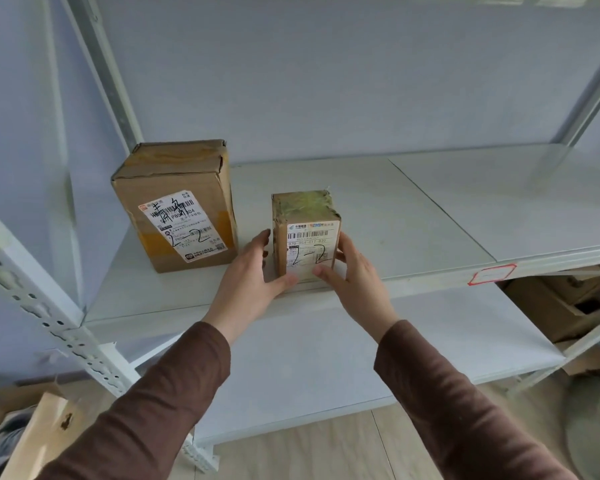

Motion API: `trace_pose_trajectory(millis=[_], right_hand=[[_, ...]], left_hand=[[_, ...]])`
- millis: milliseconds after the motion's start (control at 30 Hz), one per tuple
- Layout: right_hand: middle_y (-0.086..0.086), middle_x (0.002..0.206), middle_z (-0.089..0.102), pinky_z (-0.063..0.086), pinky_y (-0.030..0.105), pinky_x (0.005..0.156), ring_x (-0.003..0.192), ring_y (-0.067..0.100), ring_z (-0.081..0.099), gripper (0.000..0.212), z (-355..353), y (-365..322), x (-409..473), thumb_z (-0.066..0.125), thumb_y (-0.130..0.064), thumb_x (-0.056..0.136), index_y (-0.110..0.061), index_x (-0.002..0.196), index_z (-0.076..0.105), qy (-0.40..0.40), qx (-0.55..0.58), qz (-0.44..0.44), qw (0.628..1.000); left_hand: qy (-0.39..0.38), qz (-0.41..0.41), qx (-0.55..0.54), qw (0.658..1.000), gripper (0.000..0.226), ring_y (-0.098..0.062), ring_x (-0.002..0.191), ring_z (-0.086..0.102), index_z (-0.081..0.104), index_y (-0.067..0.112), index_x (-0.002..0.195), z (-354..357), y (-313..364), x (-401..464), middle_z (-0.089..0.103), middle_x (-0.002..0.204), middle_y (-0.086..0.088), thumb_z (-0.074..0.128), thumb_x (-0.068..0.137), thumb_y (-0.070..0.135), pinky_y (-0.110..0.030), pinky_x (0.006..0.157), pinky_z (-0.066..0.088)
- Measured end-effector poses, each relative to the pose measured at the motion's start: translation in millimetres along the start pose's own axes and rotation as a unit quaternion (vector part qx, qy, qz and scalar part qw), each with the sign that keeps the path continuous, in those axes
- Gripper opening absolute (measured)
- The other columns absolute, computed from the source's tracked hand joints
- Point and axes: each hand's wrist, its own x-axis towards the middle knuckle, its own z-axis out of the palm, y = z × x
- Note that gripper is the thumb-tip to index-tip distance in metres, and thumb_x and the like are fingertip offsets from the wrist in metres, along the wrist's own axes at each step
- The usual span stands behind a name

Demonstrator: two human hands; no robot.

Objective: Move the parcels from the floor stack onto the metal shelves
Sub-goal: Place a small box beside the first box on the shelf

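Note:
A small taped cardboard parcel (pixel 307 233) with a white label marked "2-2" stands near the front edge of the white metal shelf (pixel 413 216). My left hand (pixel 253 271) holds its left side, thumb on the front bottom. My right hand (pixel 352 271) holds its right side, thumb against the front face. A larger brown parcel (pixel 177 206), also with a label marked "2-2", stands upright to the left on the same shelf, apart from the small one.
The shelf's right half lies bare, with a red-bordered tag (pixel 492 274) on its front edge. A perforated upright post (pixel 49 317) runs at the left. A lower shelf (pixel 326 358) sits below. Cardboard boxes (pixel 555 306) lie at lower right, another box (pixel 39 434) at bottom left.

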Motion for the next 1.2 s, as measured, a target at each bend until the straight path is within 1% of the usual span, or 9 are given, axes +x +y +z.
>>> trace_pose_trajectory(millis=[167, 333, 500, 733, 833, 900, 1000, 1100, 1200], right_hand=[[-0.005, 0.127, 0.067, 0.051, 0.041, 0.097, 0.118, 0.013, 0.061, 0.039, 2, -2, 17, 0.065, -0.023, 0.096, -0.018, 0.132, 0.051, 0.001, -0.039, -0.009, 0.999], [0.002, 0.121, 0.069, 0.052, 0.044, 0.091, 0.115, 0.024, 0.064, 0.030, 8, -8, 48, 0.064, -0.020, 0.095, -0.016, 0.122, 0.051, -0.010, -0.073, 0.021, 0.997], [0.007, 0.119, 0.069, 0.052, 0.046, 0.090, 0.111, 0.031, 0.064, 0.032, 18, -13, 73, 0.063, -0.019, 0.095, -0.014, 0.124, 0.049, -0.020, -0.084, 0.039, 0.996], [0.009, 0.118, 0.069, 0.051, 0.047, 0.090, 0.108, 0.032, 0.064, 0.030, 23, -18, 82, 0.061, -0.017, 0.096, -0.011, 0.124, 0.049, -0.020, -0.090, 0.053, 0.994], [0.008, 0.122, 0.068, 0.050, 0.047, 0.093, 0.113, 0.032, 0.063, 0.038, 24, -17, 79, 0.060, -0.020, 0.097, -0.013, 0.132, 0.047, -0.020, -0.090, 0.065, 0.994], [0.010, 0.128, 0.066, 0.048, 0.046, 0.096, 0.119, 0.035, 0.060, 0.051, 23, -17, 76, 0.060, -0.024, 0.097, -0.016, 0.143, 0.040, -0.025, -0.101, 0.069, 0.992], [0.012, 0.151, 0.048, 0.032, 0.048, 0.115, 0.134, 0.037, 0.047, 0.073, 18, -16, 66, 0.058, -0.032, 0.100, -0.015, 0.159, 0.018, -0.045, -0.140, 0.084, 0.986], [0.007, 0.166, 0.024, 0.013, 0.048, 0.125, 0.151, 0.028, 0.028, 0.079, 13, -14, 46, 0.055, -0.041, 0.101, -0.013, 0.161, 0.012, -0.016, -0.172, 0.070, 0.983], [0.005, 0.169, 0.016, 0.010, 0.049, 0.126, 0.155, 0.024, 0.013, 0.077, 6, -14, 19, 0.052, -0.047, 0.101, -0.016, 0.161, 0.016, 0.041, -0.210, 0.058, 0.975]], left_hand=[[0.003, 0.019, 0.000, 1.000, 0.072, -0.015, 0.123, 0.061, 0.041, 0.021, 0.146, 2, 4, 9, 0.062, 0.139, 0.001, 0.080, 0.086, 0.030, -0.029, 0.101, 0.049], [0.000, 0.006, 0.049, 0.999, 0.068, -0.019, 0.116, 0.067, 0.041, 0.015, 0.143, 1, 2, 38, 0.066, 0.132, -0.003, 0.079, 0.087, 0.026, -0.029, 0.094, 0.051], [0.001, -0.013, 0.102, 0.995, 0.060, -0.027, 0.111, 0.067, 0.042, 0.010, 0.139, 2, -1, 61, 0.069, 0.125, -0.009, 0.074, 0.090, 0.021, -0.033, 0.088, 0.054], [-0.001, -0.032, 0.120, 0.992, 0.051, -0.031, 0.114, 0.066, 0.043, 0.007, 0.136, 5, 0, 71, 0.067, 0.128, -0.012, 0.069, 0.093, 0.018, -0.036, 0.091, 0.053], [0.001, -0.037, 0.114, 0.993, 0.058, -0.030, 0.117, 0.065, 0.038, 0.008, 0.143, 7, -1, 68, 0.065, 0.133, -0.011, 0.068, 0.095, 0.018, -0.037, 0.094, 0.053], [-0.001, -0.045, 0.109, 0.993, 0.074, -0.030, 0.117, 0.065, 0.023, 0.008, 0.154, 9, -2, 64, 0.063, 0.136, -0.012, 0.067, 0.096, 0.022, -0.040, 0.094, 0.054], [0.003, -0.040, 0.097, 0.994, 0.100, -0.031, 0.135, 0.051, -0.006, 0.009, 0.161, 11, -2, 51, 0.042, 0.156, -0.016, 0.067, 0.096, 0.027, -0.038, 0.110, 0.044], [0.034, -0.001, 0.063, 0.997, 0.105, -0.021, 0.157, 0.006, -0.012, 0.010, 0.161, 12, 1, 30, -0.001, 0.170, -0.010, 0.069, 0.095, 0.026, -0.035, 0.127, 0.014], [0.081, 0.085, 0.113, 0.987, 0.106, -0.021, 0.156, -0.013, -0.011, 0.008, 0.160, 14, 5, 11, -0.017, 0.168, -0.009, 0.070, 0.094, 0.027, -0.043, 0.128, 0.007]])
